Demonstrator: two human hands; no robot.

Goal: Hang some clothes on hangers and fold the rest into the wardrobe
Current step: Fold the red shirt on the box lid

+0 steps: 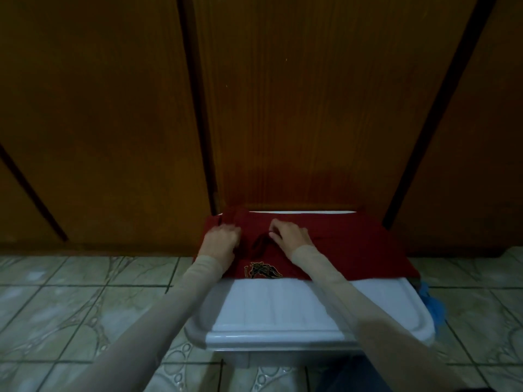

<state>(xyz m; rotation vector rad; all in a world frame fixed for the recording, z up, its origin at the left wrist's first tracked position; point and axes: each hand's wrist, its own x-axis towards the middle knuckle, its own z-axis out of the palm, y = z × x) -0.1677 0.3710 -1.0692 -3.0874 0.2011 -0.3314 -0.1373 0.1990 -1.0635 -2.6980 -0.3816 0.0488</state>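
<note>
Dark red cloth garment [334, 244] with a small gold-and-black embroidered emblem [263, 270] lies spread over the far half of a white plastic tub lid [271, 309], just below the centre of the frame; its far edge runs close along the foot of the brown wooden wardrobe doors [283, 103] that fill the whole upper part of the picture. Left hand [220, 241], in a sheer beige sleeve [158, 304], sits at the garment's left edge with its fingers curled into a bunched fold of the red fabric; right hand [290, 234], sleeved the same, lies near the middle of the garment, fingers bent and fingertips pinching the cloth beside a dark crease; the two hands are near each other but apart. Near half of the lid is bare, its raised rim facing the lower edge of the frame; a crumpled blue cloth [433, 301] shows at the lid's right side, partly hidden behind it. Pale green marbled floor tiles [85, 301] cover the lower left and lower right of the frame.
</note>
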